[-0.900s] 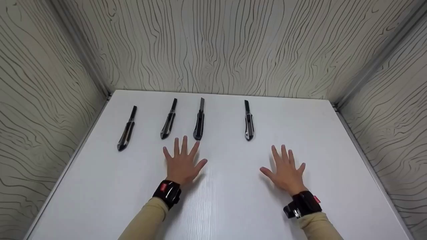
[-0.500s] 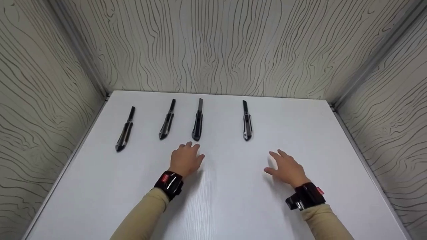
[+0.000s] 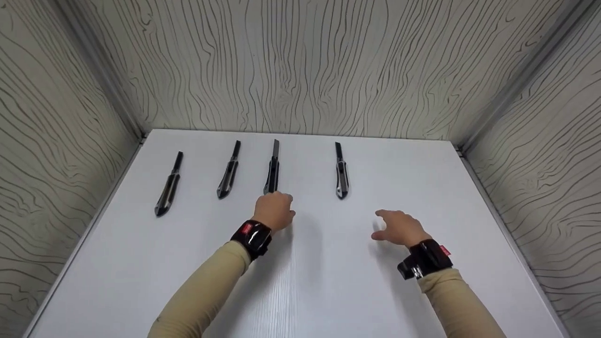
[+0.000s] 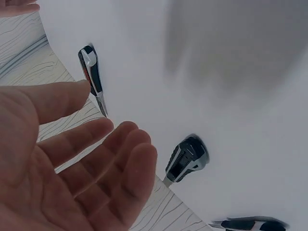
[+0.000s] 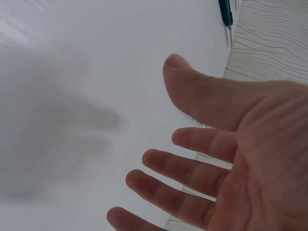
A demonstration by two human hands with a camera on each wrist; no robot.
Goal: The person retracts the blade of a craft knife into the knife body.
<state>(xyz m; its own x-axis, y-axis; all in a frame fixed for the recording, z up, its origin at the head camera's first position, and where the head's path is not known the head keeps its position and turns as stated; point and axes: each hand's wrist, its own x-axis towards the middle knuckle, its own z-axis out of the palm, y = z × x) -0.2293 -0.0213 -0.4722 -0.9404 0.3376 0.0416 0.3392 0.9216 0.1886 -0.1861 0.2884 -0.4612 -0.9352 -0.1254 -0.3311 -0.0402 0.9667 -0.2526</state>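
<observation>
Several utility knives with dark blades out lie on the white table. In the head view, one knife (image 3: 168,190) is at far left, a second (image 3: 228,173) beside it, a third (image 3: 272,173) near the middle and a fourth (image 3: 342,179) right of centre. My left hand (image 3: 273,210) hovers over the handle end of the third, hiding its tip. The left wrist view shows these fingers (image 4: 137,178) loosely bent with nothing in them, apart from the knife (image 4: 186,158) beyond. My right hand (image 3: 400,228) hangs above the table at right, fingers spread and holding nothing, nearest the fourth knife.
The white table (image 3: 324,291) meets a wood-patterned back wall (image 3: 300,65) just past the blade tips. Patterned side walls (image 3: 42,164) flank it on both sides. Dark camera bands (image 3: 252,238) sit on both wrists.
Both hands went from flat and spread to lifted with loosely bent fingers. My left hand moved forward and right to the third knife's handle end. The knives shift slightly left in view.
</observation>
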